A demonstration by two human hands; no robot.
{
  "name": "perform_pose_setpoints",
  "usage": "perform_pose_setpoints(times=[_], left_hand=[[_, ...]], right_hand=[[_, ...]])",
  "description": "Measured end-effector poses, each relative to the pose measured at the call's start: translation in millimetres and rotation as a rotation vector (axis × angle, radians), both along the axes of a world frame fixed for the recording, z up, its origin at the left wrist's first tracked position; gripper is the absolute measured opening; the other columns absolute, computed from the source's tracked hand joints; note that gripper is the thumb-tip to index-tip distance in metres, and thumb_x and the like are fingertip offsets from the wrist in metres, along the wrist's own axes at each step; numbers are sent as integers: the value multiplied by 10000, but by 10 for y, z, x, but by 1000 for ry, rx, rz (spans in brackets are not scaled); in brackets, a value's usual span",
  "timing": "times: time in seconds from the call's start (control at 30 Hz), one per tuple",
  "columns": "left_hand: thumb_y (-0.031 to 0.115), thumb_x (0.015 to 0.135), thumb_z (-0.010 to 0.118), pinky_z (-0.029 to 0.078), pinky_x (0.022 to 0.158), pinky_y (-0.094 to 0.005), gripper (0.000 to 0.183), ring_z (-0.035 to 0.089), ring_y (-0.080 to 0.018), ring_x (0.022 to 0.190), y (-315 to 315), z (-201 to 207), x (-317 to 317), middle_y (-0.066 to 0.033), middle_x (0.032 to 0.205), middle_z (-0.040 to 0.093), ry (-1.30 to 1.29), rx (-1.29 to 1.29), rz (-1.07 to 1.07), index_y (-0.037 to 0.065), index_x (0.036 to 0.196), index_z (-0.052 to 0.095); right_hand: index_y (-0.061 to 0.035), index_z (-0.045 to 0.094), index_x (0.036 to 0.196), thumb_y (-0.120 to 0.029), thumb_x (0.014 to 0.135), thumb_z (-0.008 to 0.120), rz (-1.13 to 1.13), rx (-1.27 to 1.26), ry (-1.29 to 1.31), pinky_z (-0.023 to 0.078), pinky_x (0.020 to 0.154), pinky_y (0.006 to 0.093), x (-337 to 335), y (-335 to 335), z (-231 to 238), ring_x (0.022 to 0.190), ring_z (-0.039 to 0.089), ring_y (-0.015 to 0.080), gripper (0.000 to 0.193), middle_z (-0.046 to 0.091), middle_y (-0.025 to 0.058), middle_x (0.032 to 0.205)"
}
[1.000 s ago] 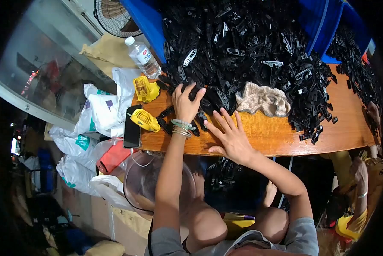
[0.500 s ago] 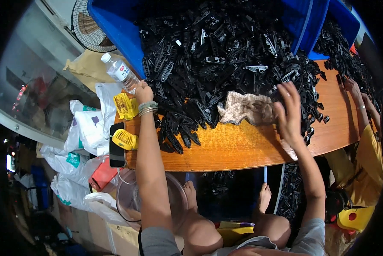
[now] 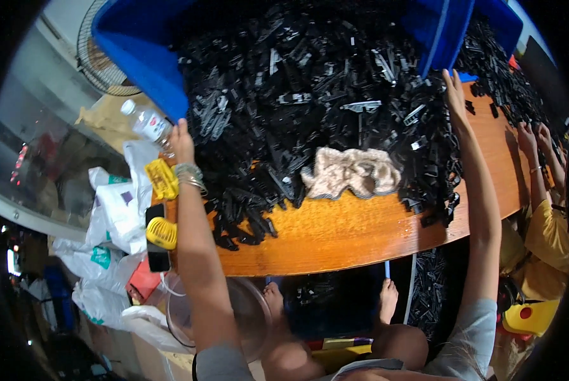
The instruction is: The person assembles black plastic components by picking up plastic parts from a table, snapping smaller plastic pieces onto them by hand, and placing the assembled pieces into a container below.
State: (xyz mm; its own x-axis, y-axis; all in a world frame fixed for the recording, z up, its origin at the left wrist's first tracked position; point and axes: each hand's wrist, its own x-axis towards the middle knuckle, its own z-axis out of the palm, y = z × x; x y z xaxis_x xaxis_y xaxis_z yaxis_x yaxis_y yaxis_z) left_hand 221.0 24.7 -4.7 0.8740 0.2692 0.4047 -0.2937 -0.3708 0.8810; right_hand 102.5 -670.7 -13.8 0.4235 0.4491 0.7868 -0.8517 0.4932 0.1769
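A large heap of small black plastic parts (image 3: 259, 133) spills from a blue bin (image 3: 135, 54) onto the wooden table (image 3: 310, 238). My left hand (image 3: 183, 147) rests at the heap's left edge, fingers stretched, close beside a clear water bottle (image 3: 150, 124). Along the right edge of the heap, my right hand (image 3: 457, 105) reaches far forward with its fingers straight and nothing seen in them. Between my arms a crumpled beige cloth (image 3: 354, 173) lies at the near side of the parts.
Left of my forearm are a yellow handheld fan (image 3: 162, 233), a yellow plastic piece (image 3: 162, 179) and a phone (image 3: 158, 259). White bags (image 3: 122, 213) and a clear tub (image 3: 249, 317) sit lower. At right, another person's hands (image 3: 533, 136) work at more black parts.
My right hand has moved from beside the cloth to the heap's far right edge. Parts scattered there now lie closer in. The view has shifted; my left hand stays near the bottle.
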Motion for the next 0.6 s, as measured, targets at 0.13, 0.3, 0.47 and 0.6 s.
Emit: perform_pose_setpoints(times=[0.13, 0.3, 0.47, 0.6], left_hand=[[548, 990, 388, 315, 1068, -381, 714, 473, -344, 1243, 237, -174, 8, -251, 1320, 529, 45, 128, 77, -90, 1284, 519], [596, 980, 354, 235, 1128, -367, 793, 374, -309, 1342, 543, -206, 19, -203, 1455, 406, 155, 119, 23, -73, 1404, 391], [707, 907, 401, 234, 1129, -380, 928, 347, -290, 1350, 527, -193, -55, -159, 1491, 344, 140, 8, -33, -11, 1483, 278], [704, 908, 407, 283, 1104, -370, 901, 422, -270, 1256, 608, -261, -93, -161, 1404, 415, 115, -68, -52, -8, 1455, 333]], right_hand=[[41, 235, 1484, -596, 953, 415, -475, -479, -16, 172, 1167, 383, 375, 143, 98, 1449, 217, 305, 849, 246, 199, 1555], [9, 184, 1508, -746, 892, 339, -1964, -2003, 489, 112, 1164, 459, 384, 615, 334, 1460, 186, 297, 986, 241, 153, 1570], [55, 601, 1229, -704, 919, 362, -1940, -2303, 468, 362, 1015, 363, 277, 1024, 596, 1199, 527, 320, 854, 597, 240, 1222], [83, 606, 1192, -683, 928, 378, -2037, -2454, 367, 394, 973, 353, 262, 1054, 516, 1138, 541, 270, 841, 613, 214, 1183]])
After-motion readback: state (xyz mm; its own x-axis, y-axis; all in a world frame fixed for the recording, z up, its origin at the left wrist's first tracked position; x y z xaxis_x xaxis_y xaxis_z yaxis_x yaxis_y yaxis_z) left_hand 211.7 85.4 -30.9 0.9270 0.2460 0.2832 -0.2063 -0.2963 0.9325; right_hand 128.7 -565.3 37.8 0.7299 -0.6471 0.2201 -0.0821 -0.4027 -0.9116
